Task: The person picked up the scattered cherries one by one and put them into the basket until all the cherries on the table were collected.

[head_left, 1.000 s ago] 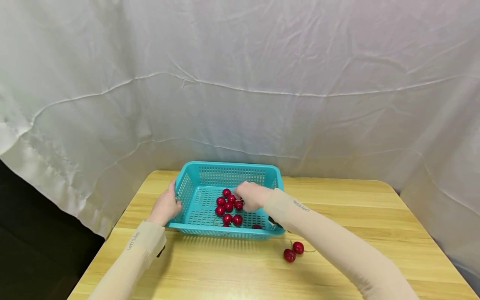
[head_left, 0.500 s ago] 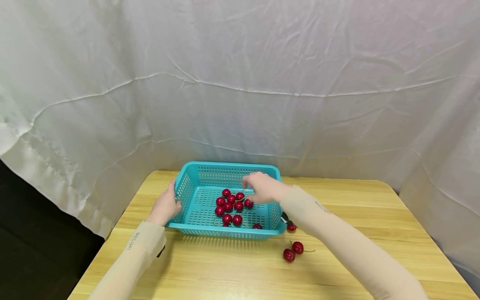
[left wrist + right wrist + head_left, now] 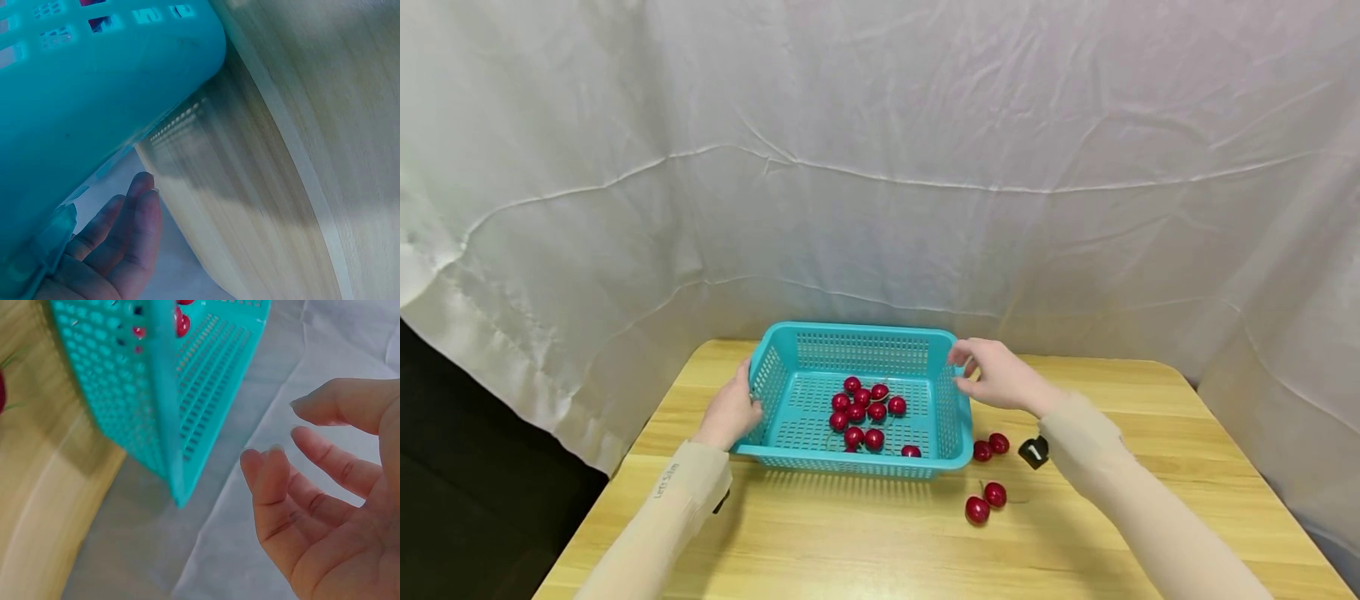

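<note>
A turquoise plastic basket (image 3: pixel 865 328) stands on the table, with several dark red cherries (image 3: pixel 856 412) in the middle of its floor. My left hand (image 3: pixel 730 412) holds the left rim, the thumb inside; in the left wrist view its fingers (image 3: pixel 134 240) extend outside the wall. My right hand (image 3: pixel 1000 375) is beside the right rim with nothing in it. The right wrist view shows its fingers (image 3: pixel 272 506) bent loosely, apart from the thumb. Two cherries (image 3: pixel 990 447) lie beside the basket's right side, and two more (image 3: pixel 986 503) lie nearer the front.
The light wooden table (image 3: pixel 850 542) has rounded back corners. A pale grey curtain (image 3: pixel 880 208) hangs behind it. At the far left is a black area (image 3: pixel 475 483).
My right hand has let go of a cherry in the basket, then moved right and up to the right rim. More cherries show where the arm was. My left hand stays put.
</note>
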